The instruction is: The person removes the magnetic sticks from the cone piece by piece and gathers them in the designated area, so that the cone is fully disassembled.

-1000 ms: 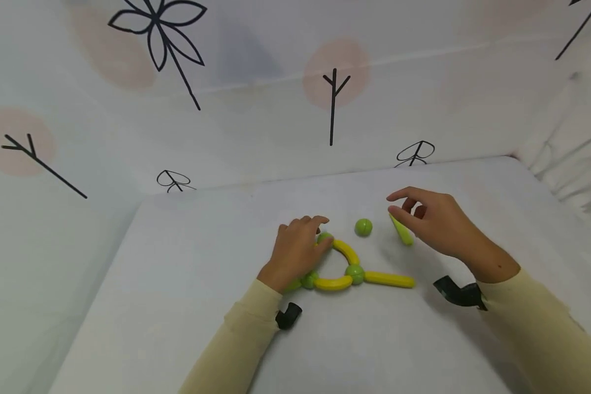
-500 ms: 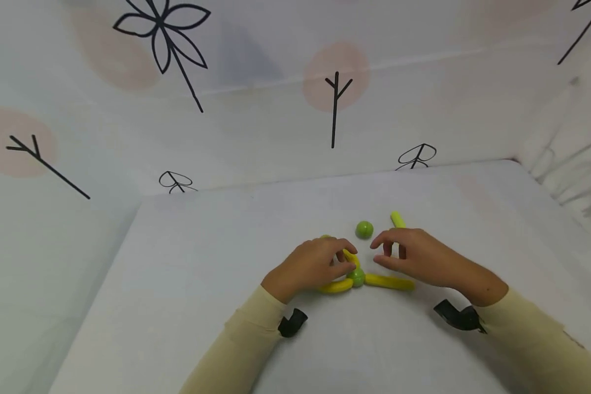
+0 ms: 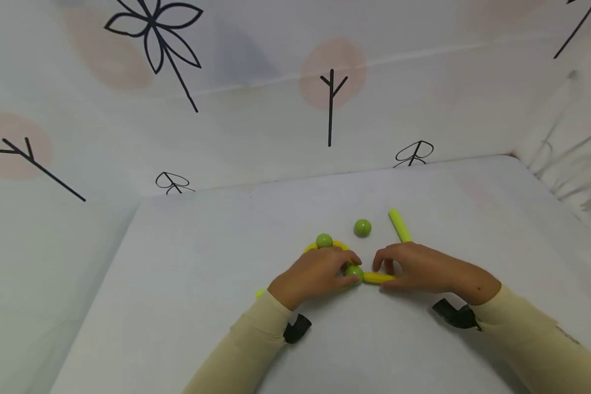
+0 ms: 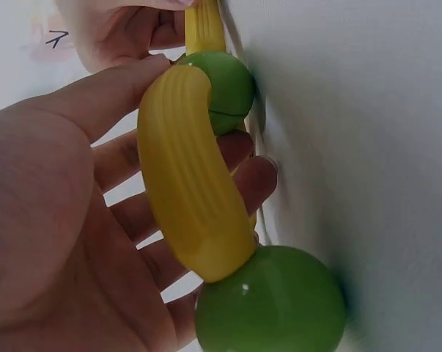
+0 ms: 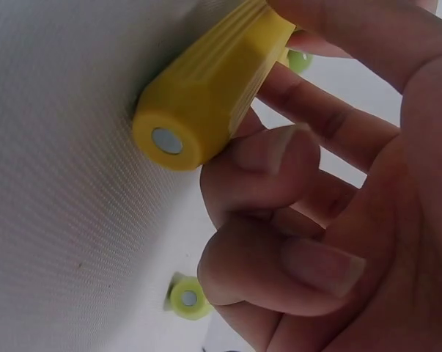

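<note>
A ring of curved yellow magnetic sticks [image 4: 184, 169] and green balls lies on the white table, partly covered by my left hand [image 3: 312, 276]. That hand pinches the green ball [image 3: 354, 274] on the ring's right side, its thumb on the near side and fingers beyond. Out from this ball runs a straight yellow magnetic stick [image 3: 376, 278]. My right hand [image 3: 426, 271] grips the stick between thumb and fingers; the right wrist view shows a silver disc [image 5: 167, 141] in its free end. Another ring ball [image 3: 324, 240] shows above my left hand.
Behind the hands a loose green ball [image 3: 362, 227] sits on the table. To its right lies a lime-green stick [image 3: 400, 225], partly hidden by my right hand. A bit of lime green [image 3: 260, 293] peeks out left of my left wrist. Patterned cloth walls rise behind.
My left hand has shifted right, from the ring's top ball to its right ball. My right hand has come down and left from beside the lime-green stick and taken hold of the straight yellow stick.
</note>
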{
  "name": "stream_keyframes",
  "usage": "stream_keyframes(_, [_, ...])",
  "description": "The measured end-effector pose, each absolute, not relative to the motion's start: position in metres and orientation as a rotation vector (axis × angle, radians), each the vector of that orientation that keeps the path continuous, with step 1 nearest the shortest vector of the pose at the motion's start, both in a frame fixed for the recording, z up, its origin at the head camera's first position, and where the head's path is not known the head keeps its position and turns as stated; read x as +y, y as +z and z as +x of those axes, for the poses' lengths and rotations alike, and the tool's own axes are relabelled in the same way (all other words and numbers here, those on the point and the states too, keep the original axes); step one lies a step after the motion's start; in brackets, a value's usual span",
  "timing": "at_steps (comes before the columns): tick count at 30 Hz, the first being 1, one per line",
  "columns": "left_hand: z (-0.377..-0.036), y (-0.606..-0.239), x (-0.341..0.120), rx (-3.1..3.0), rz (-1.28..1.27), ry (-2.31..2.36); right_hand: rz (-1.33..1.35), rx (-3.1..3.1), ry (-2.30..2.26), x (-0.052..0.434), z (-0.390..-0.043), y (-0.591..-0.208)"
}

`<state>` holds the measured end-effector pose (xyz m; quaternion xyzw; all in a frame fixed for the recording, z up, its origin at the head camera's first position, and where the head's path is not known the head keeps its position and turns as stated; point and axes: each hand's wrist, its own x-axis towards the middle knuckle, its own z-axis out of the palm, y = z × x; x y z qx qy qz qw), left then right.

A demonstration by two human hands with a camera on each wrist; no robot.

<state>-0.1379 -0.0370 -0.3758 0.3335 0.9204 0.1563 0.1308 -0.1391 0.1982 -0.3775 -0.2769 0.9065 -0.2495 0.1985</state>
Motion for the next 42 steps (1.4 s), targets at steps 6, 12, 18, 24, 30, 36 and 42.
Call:
stream_keyframes(6, [-0.134,-0.377,-0.034,2.701,0.959,0.435,-0.778,2.523,-0.696,0.199,-0.139,-0.382])
stream_keyframes(12, [-0.134,-0.379,-0.032,2.739,0.946,0.448,-0.795,2.509,-0.712,0.2,-0.142,-0.385])
stream_keyframes(18, [-0.133,-0.378,-0.032,2.739,0.902,0.453,-0.815,2.431,-0.771,0.201,-0.143,-0.384])
stream_keyframes(24, [-0.133,-0.376,-0.03,2.753,0.924,0.468,-0.844,2.383,-0.815,0.205,-0.144,-0.383])
stream_keyframes(30, [-0.131,-0.375,-0.03,2.747,0.897,0.486,-0.846,2.327,-0.834,0.21,-0.146,-0.383])
stream_keyframes(36, [-0.133,-0.377,-0.03,2.763,0.901,0.474,-0.749,2.364,-0.851,0.216,-0.151,-0.379])
stream_keyframes(42, [-0.132,-0.377,-0.03,2.765,0.909,0.468,-0.547,2.569,-0.957,0.219,-0.156,-0.374])
